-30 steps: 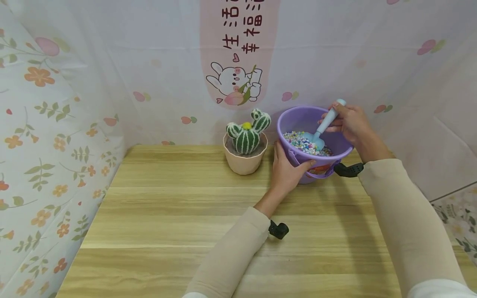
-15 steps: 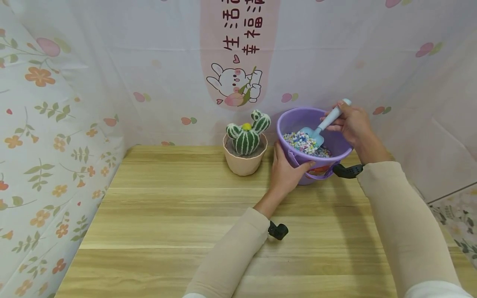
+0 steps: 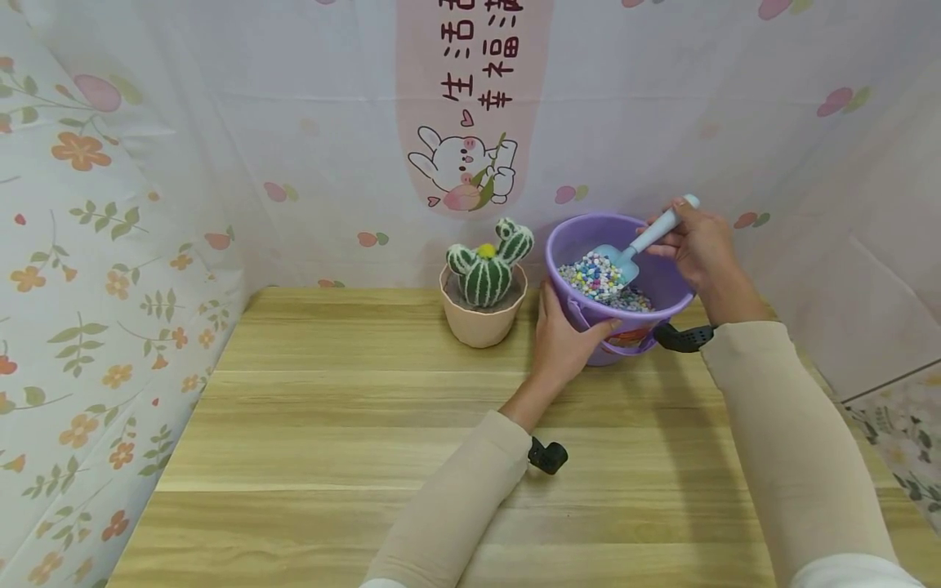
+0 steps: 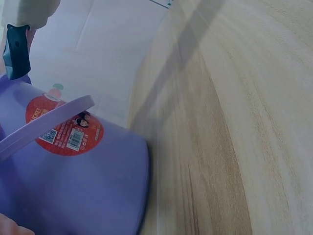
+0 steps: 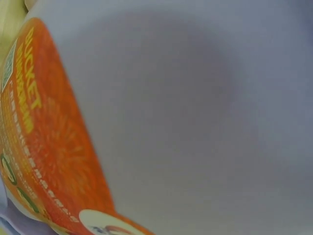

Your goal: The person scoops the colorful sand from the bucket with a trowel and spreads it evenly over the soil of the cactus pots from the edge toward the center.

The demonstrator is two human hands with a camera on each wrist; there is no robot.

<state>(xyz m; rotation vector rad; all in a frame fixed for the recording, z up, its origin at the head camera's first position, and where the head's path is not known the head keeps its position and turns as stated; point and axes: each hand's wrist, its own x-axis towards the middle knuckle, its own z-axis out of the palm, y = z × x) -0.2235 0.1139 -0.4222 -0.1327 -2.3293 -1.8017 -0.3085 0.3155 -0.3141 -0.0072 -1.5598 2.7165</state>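
At far left, a white curtain [image 3: 91,286] with orange flowers. To its right, a wooden table [image 3: 331,425], backed by a white cloth [image 3: 316,106] with a pink rabbit picture [image 3: 466,159]. Near the table's back edge, a pale pink pot [image 3: 479,328] with a green cactus [image 3: 487,279], yellow on top. Next, the left hand [image 3: 562,339], spread wide and holding the outside of a purple bucket [image 3: 581,235], fingers along the left side, thumb across the front below the rim. On that arm, a beige sleeve [image 3: 456,490] and a black camera [image 3: 549,456].

Standing at the table's right rear, the bucket, with a sticker [image 5: 63,132] and a handle [image 4: 29,135] outside, and many-coloured beads [image 3: 628,300] inside. Within it, a light blue scoop [image 3: 647,239], blade laden with beads, shaft slanting up to the right. Around the upper shaft, the right hand [image 3: 702,249], closed in a pinch of thumb and fingers. At that wrist, a second camera [image 3: 682,337].
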